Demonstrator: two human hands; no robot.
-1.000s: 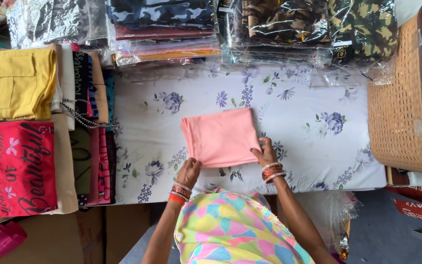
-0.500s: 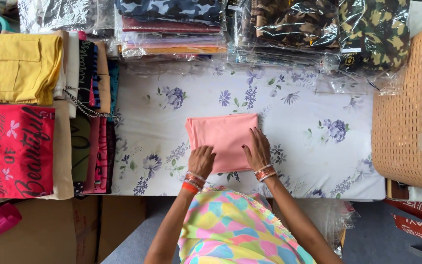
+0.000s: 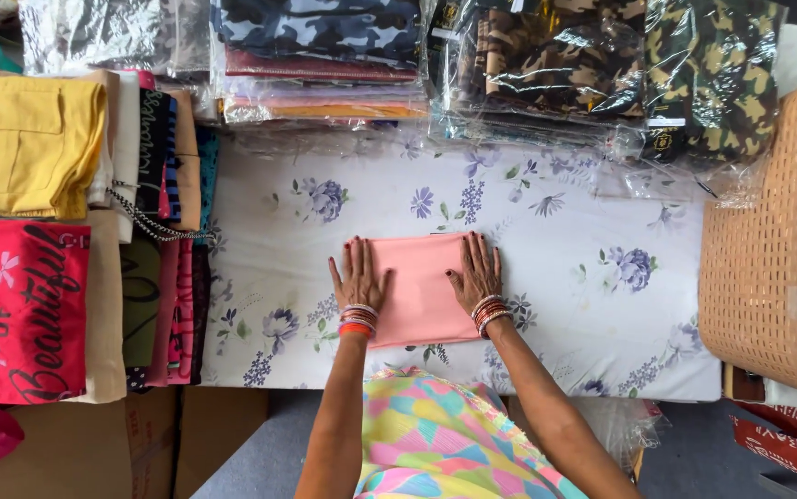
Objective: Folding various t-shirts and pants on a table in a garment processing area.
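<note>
A folded pink cloth (image 3: 419,288) lies near the middle of the counter (image 3: 583,305), a little toward its near edge, on a white sheet printed with blue and purple flowers. The cloth is a soft, matte, plain salmon-pink rectangle, folded flat with fairly straight edges and only a few faint creases. The left hand (image 3: 358,277) rests palm down with fingers spread over the cloth's left edge, half on the fabric and half on the sheet; the right hand (image 3: 476,270) lies flat and open on its right part. Neither hand grips anything; both simply press on the cloth. Each wrist carries a stack of red and orange bangles. Along the far edge of the counter lie stacks of camouflage clothes in plastic bags (image 3: 546,65), glossy and crinkled, some blue-grey, some brown and green. At the left edge sit overlapping folded garments: a yellow one (image 3: 24,143) with a sewn pocket, and a red one (image 3: 15,310) with black and white print. At the right edge stands a tan woven-pattern plastic basket (image 3: 759,268) with a dark brown rim, its wall pierced in a fine lattice.
</note>
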